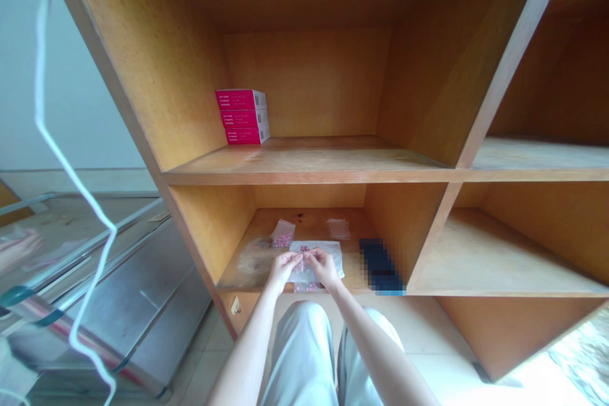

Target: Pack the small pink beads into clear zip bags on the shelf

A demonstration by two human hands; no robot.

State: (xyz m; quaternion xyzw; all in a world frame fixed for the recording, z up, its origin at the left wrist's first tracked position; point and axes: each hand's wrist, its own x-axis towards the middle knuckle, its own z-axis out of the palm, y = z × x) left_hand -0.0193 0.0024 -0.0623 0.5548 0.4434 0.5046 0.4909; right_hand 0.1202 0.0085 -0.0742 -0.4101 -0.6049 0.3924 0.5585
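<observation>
In the lower left compartment of a wooden shelf unit (pixel 304 168), both forearms reach forward from the bottom of the view and the hands meet at the front of the board. The left hand (pixel 284 264) and the right hand (pixel 325 264) are curled, knuckles up, with their fingertips drawn together and facing each other. Each seems to pinch the near top edge of a clear bag (pixel 333 257), though the grip is too small to make out finely.

The clear bag lies flat on the compartment floor under and between the hands. It is thin and see-through, with small pink pieces (pixel 304 248) showing right where the fingertips meet and more at its front edge.

Behind the left hand sits a small bag of pink beads (pixel 282 236), and further back to the right a second clear bag (pixel 339 228). A dark blurred object (pixel 380 266) rests near the right hand. On the shelf above, three pink boxes (pixel 242 117) stand stacked against the left wall. The wood is orange-brown and worn. Grey trousers (pixel 295 355) show below, a white cable (pixel 71 171) hangs at the left, and a metal surface (pixel 118 292) lies beside the unit.
</observation>
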